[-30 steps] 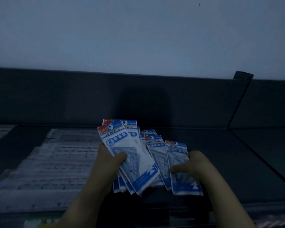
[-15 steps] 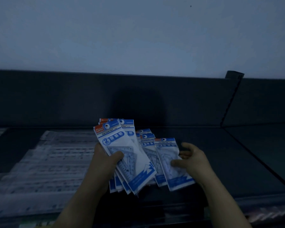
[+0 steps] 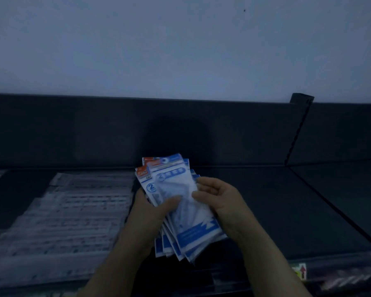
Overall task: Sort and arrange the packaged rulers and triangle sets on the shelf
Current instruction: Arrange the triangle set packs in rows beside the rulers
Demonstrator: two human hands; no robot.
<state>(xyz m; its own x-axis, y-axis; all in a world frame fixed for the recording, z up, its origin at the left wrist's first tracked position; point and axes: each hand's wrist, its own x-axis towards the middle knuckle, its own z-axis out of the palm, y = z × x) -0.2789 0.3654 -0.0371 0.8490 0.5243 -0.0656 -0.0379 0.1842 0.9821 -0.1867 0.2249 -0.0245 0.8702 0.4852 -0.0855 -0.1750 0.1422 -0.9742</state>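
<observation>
A bundle of several blue-and-white triangle set packages (image 3: 180,202) is gathered above the dark shelf (image 3: 266,202). My left hand (image 3: 150,213) grips the bundle from the left, thumb across the top package. My right hand (image 3: 221,200) holds the bundle's right edge, its fingers curled against the packages. To the left, a fanned row of clear packaged rulers (image 3: 62,213) lies flat on the shelf.
A dark back panel (image 3: 116,129) closes the shelf behind, under a pale wall. A slotted upright divider (image 3: 298,129) and a seam split off a shelf section at right. A price strip with a small label (image 3: 301,271) runs along the front edge.
The packages that lay spread out to the right have been pulled together into one bundle. My right hand moved left and up against the stack held by my left hand.
</observation>
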